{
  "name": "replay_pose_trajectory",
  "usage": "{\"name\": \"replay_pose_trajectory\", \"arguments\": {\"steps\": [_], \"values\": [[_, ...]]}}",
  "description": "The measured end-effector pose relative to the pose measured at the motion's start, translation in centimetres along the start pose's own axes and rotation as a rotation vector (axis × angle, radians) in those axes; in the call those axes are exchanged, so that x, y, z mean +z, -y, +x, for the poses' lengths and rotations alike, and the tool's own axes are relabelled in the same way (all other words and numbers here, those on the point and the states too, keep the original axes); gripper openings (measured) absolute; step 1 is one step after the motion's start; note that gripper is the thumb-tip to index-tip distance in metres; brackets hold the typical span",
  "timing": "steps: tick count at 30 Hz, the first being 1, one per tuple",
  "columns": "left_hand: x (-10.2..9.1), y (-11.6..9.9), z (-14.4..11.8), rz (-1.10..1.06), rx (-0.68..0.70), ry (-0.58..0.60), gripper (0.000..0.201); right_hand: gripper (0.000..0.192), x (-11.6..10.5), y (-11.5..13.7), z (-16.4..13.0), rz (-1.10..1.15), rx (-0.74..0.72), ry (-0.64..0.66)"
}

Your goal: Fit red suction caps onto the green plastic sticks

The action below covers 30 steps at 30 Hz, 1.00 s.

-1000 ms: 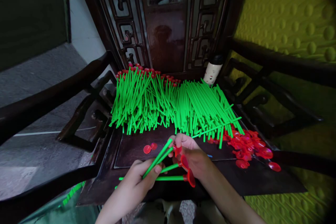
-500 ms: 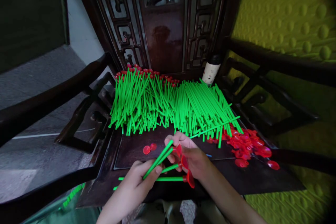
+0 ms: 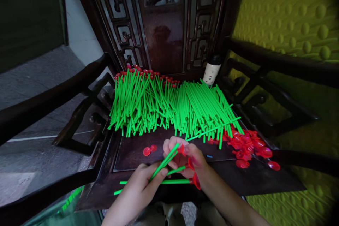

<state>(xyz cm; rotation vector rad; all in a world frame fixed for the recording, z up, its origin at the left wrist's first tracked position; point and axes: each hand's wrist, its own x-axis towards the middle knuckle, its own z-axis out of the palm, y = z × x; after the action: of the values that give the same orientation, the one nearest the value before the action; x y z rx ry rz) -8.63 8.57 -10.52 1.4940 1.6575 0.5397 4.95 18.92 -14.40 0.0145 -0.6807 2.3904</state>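
Hands [image 3: 185,159] now nearer seat edge [image 3: 185,197]

We look down on our left hand [image 3: 144,185] pinching a green stick [image 3: 162,161] whose far end meets a red cap [image 3: 181,149] at the fingertips of our right hand [image 3: 189,160], which also grips two more capped sticks [image 3: 169,181] lying across it. On the dark wooden chair seat [image 3: 265,180] beyond, a wide heap of green sticks [image 3: 172,107] spreads toward the carved backrest [image 3: 165,21], with a pile of loose red caps [image 3: 246,146] to its right and two stray caps [image 3: 149,150] near our hands. A small bottle [image 3: 211,70] stands at the seat's back corner.
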Motion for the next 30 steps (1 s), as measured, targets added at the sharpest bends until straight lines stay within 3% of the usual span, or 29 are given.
{"name": "replay_pose_trajectory", "arguments": {"steps": [5, 13, 30], "values": [[0.4, 0.3, 0.1, 0.033, -0.020, -0.038, 0.041, 0.022, 0.1, 0.3, 0.1, 0.044, 0.046, -0.015], [0.9, 0.2, 0.3, 0.051, -0.001, -0.023, 0.041, 0.007, -0.3, 1.1, 0.0, 0.196, 0.159, -0.008], [1.1, 0.8, 0.5, 0.093, 0.014, -0.068, 0.040, 0.012, -0.8, 1.2, 0.2, 0.262, 0.233, -0.006]]}}
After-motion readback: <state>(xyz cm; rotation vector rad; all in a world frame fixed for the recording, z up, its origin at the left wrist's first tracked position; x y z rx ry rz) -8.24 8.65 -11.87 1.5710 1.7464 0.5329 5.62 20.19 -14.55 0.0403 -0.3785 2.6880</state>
